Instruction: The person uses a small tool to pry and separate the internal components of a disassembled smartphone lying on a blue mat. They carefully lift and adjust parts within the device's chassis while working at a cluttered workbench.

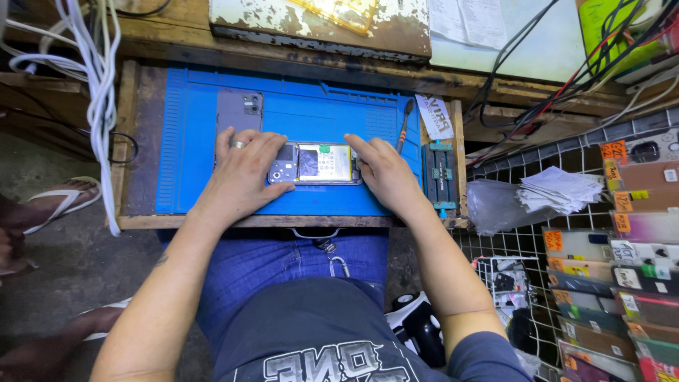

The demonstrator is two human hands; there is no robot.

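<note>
Here the opened phone lies flat on the blue work mat; the left hand rests fingers-spread over its camera end, holding it down. The right hand grips the other end, fingers curled; a purple back cover lies behind the left hand.

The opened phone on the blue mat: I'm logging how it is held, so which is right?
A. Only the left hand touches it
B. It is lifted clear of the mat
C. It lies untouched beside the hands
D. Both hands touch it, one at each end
D: the left hand covers the camera end of the opened phone and the right hand presses its other end, while it lies flat on the blue mat.
</note>
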